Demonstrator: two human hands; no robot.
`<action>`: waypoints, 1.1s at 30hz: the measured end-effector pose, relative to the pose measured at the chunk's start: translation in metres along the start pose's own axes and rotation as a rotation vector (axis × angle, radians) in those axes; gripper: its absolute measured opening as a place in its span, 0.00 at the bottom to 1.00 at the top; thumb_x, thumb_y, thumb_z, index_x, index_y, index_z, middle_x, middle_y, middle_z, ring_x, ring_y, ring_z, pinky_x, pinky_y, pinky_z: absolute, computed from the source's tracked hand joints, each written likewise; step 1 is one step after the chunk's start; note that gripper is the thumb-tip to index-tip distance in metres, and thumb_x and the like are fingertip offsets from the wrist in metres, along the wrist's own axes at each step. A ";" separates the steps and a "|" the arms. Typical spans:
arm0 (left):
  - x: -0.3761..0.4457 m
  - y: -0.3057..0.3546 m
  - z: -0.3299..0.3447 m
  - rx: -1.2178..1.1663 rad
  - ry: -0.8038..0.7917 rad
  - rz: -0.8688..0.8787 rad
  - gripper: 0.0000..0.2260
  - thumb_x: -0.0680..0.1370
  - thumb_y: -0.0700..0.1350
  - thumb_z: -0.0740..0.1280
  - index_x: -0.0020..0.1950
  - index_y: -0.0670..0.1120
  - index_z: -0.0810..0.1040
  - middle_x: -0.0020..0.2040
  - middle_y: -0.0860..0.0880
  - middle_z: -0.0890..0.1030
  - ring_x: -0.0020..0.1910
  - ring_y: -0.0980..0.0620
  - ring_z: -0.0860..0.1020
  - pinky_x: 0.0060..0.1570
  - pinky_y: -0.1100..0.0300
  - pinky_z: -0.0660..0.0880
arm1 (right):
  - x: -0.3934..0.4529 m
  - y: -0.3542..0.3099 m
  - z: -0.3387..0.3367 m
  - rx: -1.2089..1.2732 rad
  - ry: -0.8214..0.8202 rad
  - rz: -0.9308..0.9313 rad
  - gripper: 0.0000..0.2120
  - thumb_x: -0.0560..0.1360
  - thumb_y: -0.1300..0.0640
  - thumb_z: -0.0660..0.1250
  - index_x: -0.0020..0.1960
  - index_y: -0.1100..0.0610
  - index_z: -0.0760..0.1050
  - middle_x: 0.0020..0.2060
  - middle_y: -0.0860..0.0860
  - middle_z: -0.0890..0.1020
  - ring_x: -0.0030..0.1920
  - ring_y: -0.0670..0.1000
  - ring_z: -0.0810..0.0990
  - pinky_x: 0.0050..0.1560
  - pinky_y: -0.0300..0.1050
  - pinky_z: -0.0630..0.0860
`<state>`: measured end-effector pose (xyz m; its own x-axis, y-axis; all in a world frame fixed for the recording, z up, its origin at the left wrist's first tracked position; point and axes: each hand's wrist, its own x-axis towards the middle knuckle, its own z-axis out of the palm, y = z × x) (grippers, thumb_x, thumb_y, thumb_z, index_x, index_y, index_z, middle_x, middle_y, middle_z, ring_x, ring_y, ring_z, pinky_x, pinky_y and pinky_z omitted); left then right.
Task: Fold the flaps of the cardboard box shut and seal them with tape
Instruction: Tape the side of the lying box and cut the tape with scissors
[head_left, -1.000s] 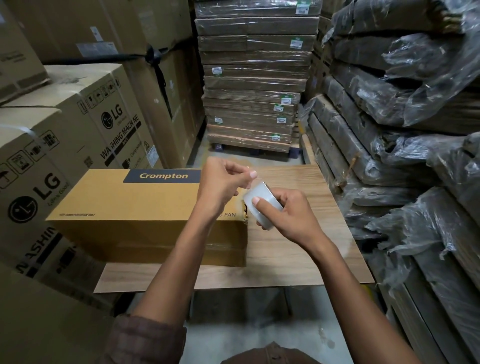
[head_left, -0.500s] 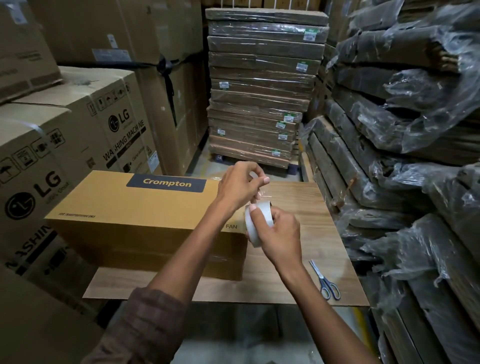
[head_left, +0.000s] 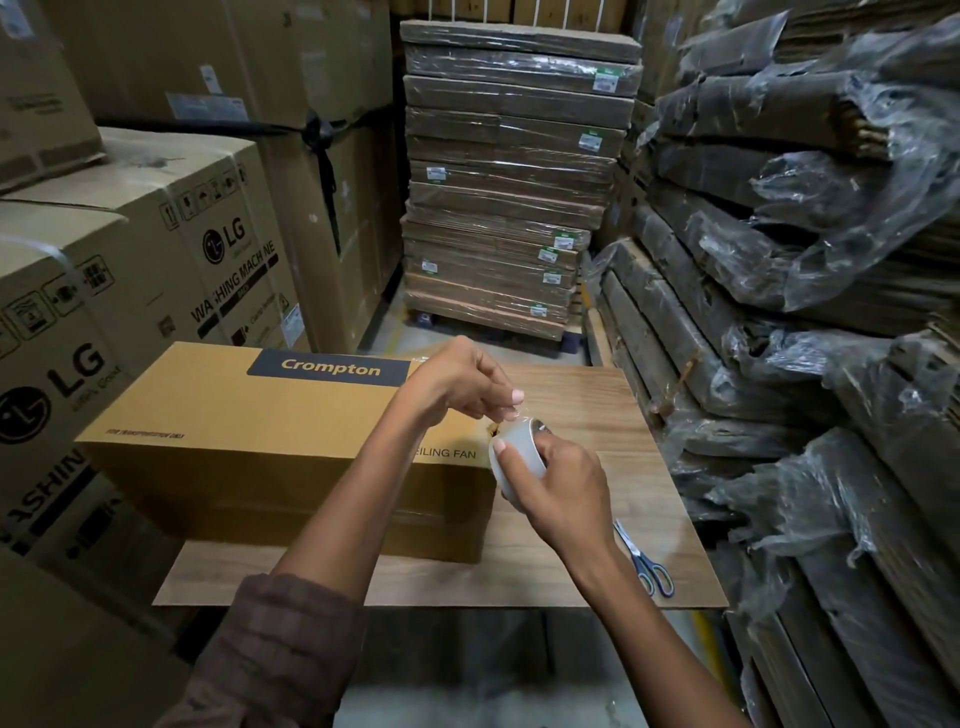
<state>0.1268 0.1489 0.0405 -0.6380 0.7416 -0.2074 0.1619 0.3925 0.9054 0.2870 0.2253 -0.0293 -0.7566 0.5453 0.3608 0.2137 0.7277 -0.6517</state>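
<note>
Two LG washing machine cartons (head_left: 156, 270) stand at the far left, with larger plain cartons stacked behind them. One long Crompton ceiling fan box (head_left: 249, 431) lies on the wooden tabletop (head_left: 639, 457), its top closed flat; what it holds cannot be seen. One left hand (head_left: 462, 384) hovers over the box's right end, thumb and fingertips pinching the loose end of clear tape. One right hand (head_left: 566, 483) just beside it grips the single tape roll (head_left: 517, 452), fingers curled round it, close to the box's right end. One pair of scissors (head_left: 644, 564) with blue and grey handles lies on the tabletop near its front right corner. One pallet stack of flattened, wrapped cardboard (head_left: 514, 197) stands behind, and plastic-wrapped cardboard bundles (head_left: 779, 260) pile up along the right.
</note>
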 end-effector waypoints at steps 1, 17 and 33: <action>0.000 -0.001 0.001 0.005 0.017 0.027 0.09 0.73 0.40 0.77 0.47 0.35 0.85 0.40 0.40 0.86 0.39 0.48 0.85 0.39 0.60 0.78 | 0.000 0.000 0.000 0.013 0.006 0.003 0.25 0.74 0.33 0.58 0.38 0.54 0.77 0.31 0.49 0.79 0.32 0.47 0.77 0.30 0.47 0.72; 0.006 -0.009 0.027 0.634 0.692 0.586 0.04 0.77 0.47 0.73 0.43 0.50 0.86 0.35 0.52 0.85 0.36 0.50 0.81 0.53 0.48 0.69 | 0.034 -0.015 0.014 0.642 -0.065 0.619 0.19 0.75 0.44 0.68 0.47 0.63 0.78 0.31 0.57 0.84 0.30 0.56 0.83 0.41 0.58 0.83; 0.023 0.010 -0.027 0.626 0.778 0.435 0.04 0.78 0.50 0.72 0.46 0.51 0.86 0.40 0.52 0.86 0.45 0.51 0.82 0.55 0.51 0.67 | 0.013 -0.035 0.016 0.639 -0.266 0.458 0.16 0.81 0.47 0.66 0.47 0.60 0.81 0.33 0.51 0.85 0.35 0.46 0.84 0.40 0.42 0.81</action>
<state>0.0929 0.1553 0.0550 -0.6994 0.4227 0.5764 0.7033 0.5504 0.4498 0.2596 0.2004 -0.0128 -0.8180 0.5553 -0.1499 0.2044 0.0371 -0.9782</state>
